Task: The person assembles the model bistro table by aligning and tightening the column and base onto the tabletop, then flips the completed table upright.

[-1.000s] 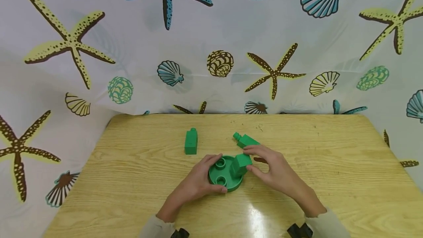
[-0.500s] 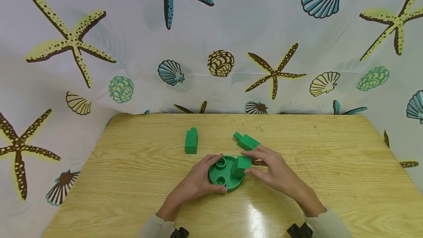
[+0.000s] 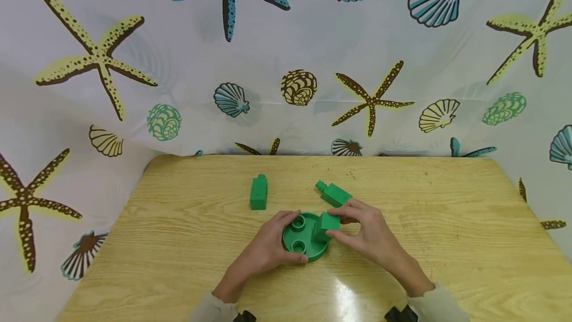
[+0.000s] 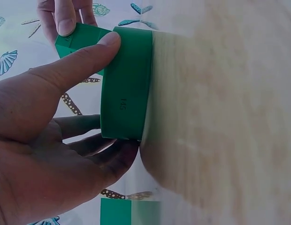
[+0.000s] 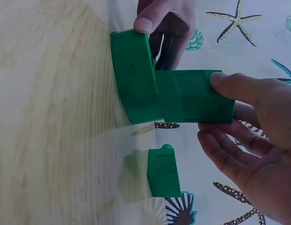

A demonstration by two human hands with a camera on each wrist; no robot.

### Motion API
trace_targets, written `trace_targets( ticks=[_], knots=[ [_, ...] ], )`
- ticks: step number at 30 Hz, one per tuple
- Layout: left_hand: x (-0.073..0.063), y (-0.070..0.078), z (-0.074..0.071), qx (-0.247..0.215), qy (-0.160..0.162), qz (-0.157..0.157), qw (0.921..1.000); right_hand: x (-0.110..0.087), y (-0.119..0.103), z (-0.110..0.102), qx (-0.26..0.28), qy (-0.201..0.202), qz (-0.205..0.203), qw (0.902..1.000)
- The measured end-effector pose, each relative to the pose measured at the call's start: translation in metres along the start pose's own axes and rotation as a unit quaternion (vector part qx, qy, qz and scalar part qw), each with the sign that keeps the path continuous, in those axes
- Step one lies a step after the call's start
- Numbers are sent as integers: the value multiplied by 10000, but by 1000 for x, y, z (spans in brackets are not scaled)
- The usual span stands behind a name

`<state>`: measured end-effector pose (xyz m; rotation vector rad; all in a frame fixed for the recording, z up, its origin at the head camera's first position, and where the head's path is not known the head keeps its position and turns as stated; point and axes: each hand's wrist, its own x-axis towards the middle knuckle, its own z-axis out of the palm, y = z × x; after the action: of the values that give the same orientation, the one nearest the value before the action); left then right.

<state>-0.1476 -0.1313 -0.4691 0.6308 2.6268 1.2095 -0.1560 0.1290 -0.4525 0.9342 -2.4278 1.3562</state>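
Note:
A round green base with a raised rim and two visible ring sockets sits on the table. My left hand grips its left side, thumb at the near rim and fingers round the far side. A green square block stands upright in the base's right part, its lower end hidden inside the rim. My right hand pinches the upper end of this block between thumb and fingers. In the right wrist view the block projects straight from the base.
Another green block with a knobbed end lies behind the base to the left. A similar knobbed green block lies behind my right hand. Past the wooden table's back edge hangs a white cloth with starfish and shells.
The block in my right hand has shifted and straightened slightly, and the right thumb has moved left across its near face. My left hand and the base stay in place.

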Motion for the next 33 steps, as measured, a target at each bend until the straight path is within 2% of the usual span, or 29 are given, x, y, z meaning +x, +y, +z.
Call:
trace_targets(
  ticks=[9, 13, 17, 20, 23, 26, 29, 33],
  knots=[
    [-1, 5, -4, 136, -168, -84, 9997, 1, 1, 1, 445, -239, 208, 9985],
    [-1, 8, -2, 158, -125, -142, 9997, 1, 2, 2, 622, -261, 180, 9976],
    [0, 15, 3, 253, 335, -94, 9991, -2, 0, 1, 1187, -422, 401, 9912],
    [1, 26, 9, 249, 743, 154, 9968, -5, -2, -2, 1615, -595, 740, 9823],
    [1, 37, 15, 203, 973, 382, 9943, -4, -2, -6, 1847, -737, 974, 9752],
    [-1, 44, 21, 275, 1164, 449, 9918, 3, 1, -5, 1829, -769, 1093, 9740],
    [-6, 46, 21, 378, 1379, 406, 9889, 15, 7, 1, 1584, -698, 1147, 9782],
    [-18, 44, 15, 304, 1374, 365, 9894, 34, 12, 19, 1247, -675, 1007, 9848]
  ],
)
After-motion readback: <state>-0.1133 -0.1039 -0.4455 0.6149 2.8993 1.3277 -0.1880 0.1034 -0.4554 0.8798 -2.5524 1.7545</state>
